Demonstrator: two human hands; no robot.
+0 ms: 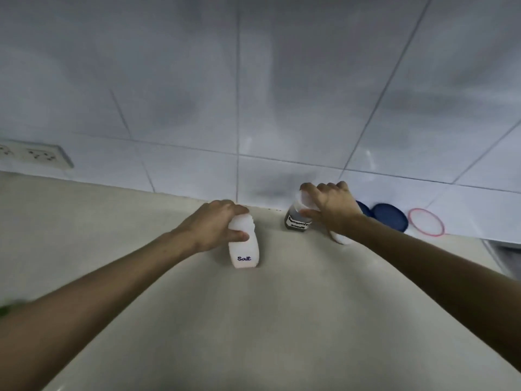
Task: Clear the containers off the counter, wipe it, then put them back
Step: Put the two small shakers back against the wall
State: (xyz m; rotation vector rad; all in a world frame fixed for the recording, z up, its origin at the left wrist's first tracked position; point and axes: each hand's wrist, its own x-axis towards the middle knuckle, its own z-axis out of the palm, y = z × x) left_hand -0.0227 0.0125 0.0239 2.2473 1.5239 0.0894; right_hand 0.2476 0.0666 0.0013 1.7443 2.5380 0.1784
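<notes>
A white container labelled "Salt" (pixel 244 251) stands on the beige counter (pixel 253 320), and my left hand (pixel 214 227) grips its white lid from above. Further back near the wall stands a dark container with a white label (pixel 297 221). My right hand (pixel 329 206) is closed over its white lid. A second white container (pixel 342 238) peeks out below my right wrist, mostly hidden by the arm.
Two dark blue lids (pixel 390 217) and a pink ring (pixel 426 226) lean at the foot of the white tiled wall (pixel 282 94) on the right. A wall socket (pixel 36 156) is at the left. A darker edge (pixel 504 255) bounds the counter at far right.
</notes>
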